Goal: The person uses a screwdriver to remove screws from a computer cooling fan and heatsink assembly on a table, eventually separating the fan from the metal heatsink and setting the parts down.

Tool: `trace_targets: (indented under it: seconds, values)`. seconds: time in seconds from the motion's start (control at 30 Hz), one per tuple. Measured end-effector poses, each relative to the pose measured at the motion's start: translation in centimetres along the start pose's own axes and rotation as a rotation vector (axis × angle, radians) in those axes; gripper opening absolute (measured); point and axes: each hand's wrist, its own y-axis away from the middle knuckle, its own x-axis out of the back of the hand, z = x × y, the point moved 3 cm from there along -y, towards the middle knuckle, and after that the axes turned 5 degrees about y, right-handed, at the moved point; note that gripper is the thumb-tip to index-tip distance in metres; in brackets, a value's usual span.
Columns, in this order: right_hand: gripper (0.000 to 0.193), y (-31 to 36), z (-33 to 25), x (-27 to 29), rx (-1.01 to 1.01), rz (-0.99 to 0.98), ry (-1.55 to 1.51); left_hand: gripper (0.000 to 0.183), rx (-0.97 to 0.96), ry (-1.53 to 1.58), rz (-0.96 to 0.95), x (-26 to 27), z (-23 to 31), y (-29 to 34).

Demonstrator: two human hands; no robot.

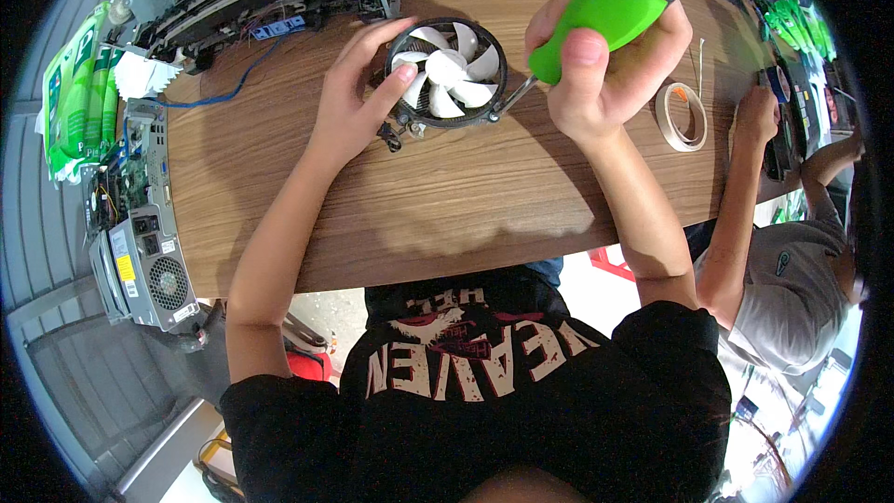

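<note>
My left hand (356, 98) grasps the fan (447, 67) by its left rim on the tabletop (400, 214); my right hand (610, 93) grips the green screwdriver (615, 9), shaft slanting down-left to the fan's lower-right edge.

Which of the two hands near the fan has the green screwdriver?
The right hand grips the screwdriver; the left hand holds the fan instead.

Large cream capitals (498, 373) arching across black T-shirt (447, 442), small red lettering (478, 347) sitting among them. White print showing on green packet (79, 112). Yellow label (128, 267) and white label (168, 246) sticking to grey computer case (152, 305), their print looking too small to read.
</note>
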Motion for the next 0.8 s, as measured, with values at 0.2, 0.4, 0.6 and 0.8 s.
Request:
trace_targets:
  seconds: [0.2,0.4,0.6,0.8]
  values:
    - [0.052,0.2,-0.1,0.4,-0.113,-0.086,0.009,0.041,0.117,0.117,0.000,-0.4,-0.5,0.4]
    - [0.054,0.3,-0.3,0.2,-0.088,-0.133,-0.068,0.044,0.053,0.068,0.021,-0.4,-0.8,0.5]
    - [0.060,0.2,0.0,0.1,-0.259,-0.011,-0.057,0.048,-0.002,-0.007,-0.005,-1.0,0.1,0.8]
    - [0.046,-0.2,-0.8,-1.5,-0.429,-0.748,0.067,0.047,-0.017,-0.116,0.006,-1.0,0.2,0.7]
